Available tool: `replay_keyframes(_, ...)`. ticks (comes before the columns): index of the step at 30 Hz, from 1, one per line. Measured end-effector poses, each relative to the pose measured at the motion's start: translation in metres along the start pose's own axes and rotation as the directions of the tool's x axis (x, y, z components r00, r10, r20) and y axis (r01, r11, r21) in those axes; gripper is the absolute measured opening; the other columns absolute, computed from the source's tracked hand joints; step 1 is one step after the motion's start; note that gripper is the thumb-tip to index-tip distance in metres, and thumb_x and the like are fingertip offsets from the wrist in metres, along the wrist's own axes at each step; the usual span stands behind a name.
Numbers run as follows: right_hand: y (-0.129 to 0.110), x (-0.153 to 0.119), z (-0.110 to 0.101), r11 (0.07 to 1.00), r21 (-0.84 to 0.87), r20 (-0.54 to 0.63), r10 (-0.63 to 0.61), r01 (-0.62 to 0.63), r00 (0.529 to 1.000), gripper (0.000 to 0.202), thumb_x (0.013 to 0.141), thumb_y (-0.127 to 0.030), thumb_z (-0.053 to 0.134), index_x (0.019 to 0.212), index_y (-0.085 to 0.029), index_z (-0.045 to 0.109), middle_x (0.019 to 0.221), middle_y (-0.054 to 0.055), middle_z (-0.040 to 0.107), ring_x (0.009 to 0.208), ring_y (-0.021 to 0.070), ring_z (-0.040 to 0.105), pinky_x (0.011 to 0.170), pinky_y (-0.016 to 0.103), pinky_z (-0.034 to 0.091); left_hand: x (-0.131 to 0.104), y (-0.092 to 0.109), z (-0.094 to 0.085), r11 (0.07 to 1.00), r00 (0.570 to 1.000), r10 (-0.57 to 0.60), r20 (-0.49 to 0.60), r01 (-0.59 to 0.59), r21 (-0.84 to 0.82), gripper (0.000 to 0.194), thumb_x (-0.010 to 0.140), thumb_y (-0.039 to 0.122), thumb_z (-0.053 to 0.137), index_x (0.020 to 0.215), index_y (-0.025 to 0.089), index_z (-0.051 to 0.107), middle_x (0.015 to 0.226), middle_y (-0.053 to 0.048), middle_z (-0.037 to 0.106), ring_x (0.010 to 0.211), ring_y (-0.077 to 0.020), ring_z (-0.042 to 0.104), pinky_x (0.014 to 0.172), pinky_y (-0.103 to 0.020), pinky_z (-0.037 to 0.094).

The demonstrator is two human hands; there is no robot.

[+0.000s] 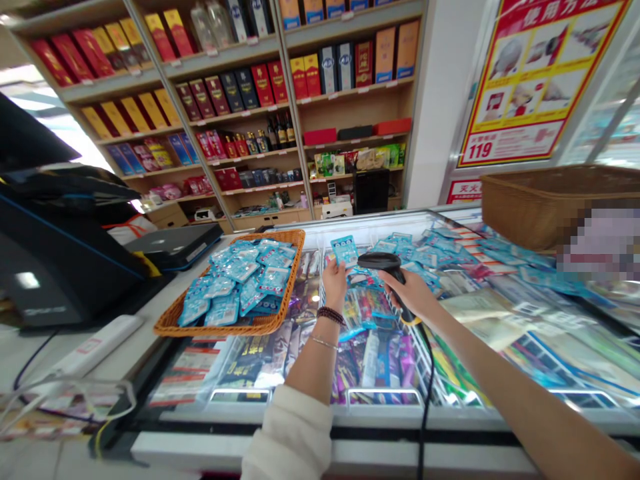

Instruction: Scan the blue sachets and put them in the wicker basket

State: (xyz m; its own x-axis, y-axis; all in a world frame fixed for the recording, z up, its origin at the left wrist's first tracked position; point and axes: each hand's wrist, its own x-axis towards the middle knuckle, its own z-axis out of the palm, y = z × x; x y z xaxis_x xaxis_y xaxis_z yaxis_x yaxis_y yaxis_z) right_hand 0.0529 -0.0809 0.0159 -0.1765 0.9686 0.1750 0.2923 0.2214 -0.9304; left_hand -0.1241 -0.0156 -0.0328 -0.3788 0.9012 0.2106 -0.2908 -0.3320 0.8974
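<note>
In my left hand [335,280] is a small blue packet [345,251], pinched by its lower edge and held upright over the glass top of a display freezer [365,417]. My right hand [409,293] is wrapped round the handle of a black barcode scanner [380,261], whose head points left, close beside the packet. The scanner's cable [427,387] runs down past the freezer's front edge. Left of my hands, an orange wicker basket [163,325] holds a heap of similar blue packets [240,270]. More blue packets [425,253] lie spread on the glass to the right.
A black checkout machine [45,260] and a flat black device [175,243] stand at the left, near a white power strip [95,343]. A brown woven basket [540,200] sits at the right. Shelves with boxes and bottles [240,143] line the back wall.
</note>
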Motion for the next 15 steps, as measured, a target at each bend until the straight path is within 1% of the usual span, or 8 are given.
replay_keyframes(5,0.0020,0.0014,0.0003,1.000,0.001,0.001,0.002,-0.002,1.000,0.050,0.081,-0.069,0.058,0.062,-0.023,0.051,0.039,-0.002,0.052,0.031,0.0121,0.046,0.039,0.027,0.036,0.0015,-0.0030,-0.0013,1.000,1.000,0.017,0.007,-0.017,-0.007,0.022,0.078,0.029,0.074,0.072,0.016,0.057,0.068,0.001,0.061,0.069,-0.0122,0.063,0.078,-0.031,0.060)
replay_keyframes(10,-0.0003,0.0000,-0.0002,1.000,0.002,0.014,-0.001,0.001,1.000,0.051,0.080,-0.069,0.058,0.060,-0.023,0.051,0.038,-0.002,0.052,0.030,0.0116,0.045,0.039,0.026,0.036,0.0037,-0.0054,-0.0025,1.000,1.000,0.019,0.008,-0.019,0.011,0.025,0.077,0.030,0.075,0.070,0.017,0.055,0.064,0.002,0.059,0.067,-0.0118,0.062,0.079,-0.032,0.060)
replay_keyframes(15,-0.0008,-0.0002,-0.0006,1.000,0.010,0.015,0.005,-0.005,1.000,0.050,0.080,-0.068,0.058,0.060,-0.023,0.050,0.038,-0.002,0.051,0.030,0.0114,0.045,0.038,0.026,0.035,0.0057,-0.0097,-0.0035,1.000,1.000,0.030,0.010,-0.030,0.007,0.022,0.077,0.030,0.074,0.072,0.016,0.057,0.064,0.003,0.058,0.064,-0.0107,0.060,0.078,-0.032,0.060)
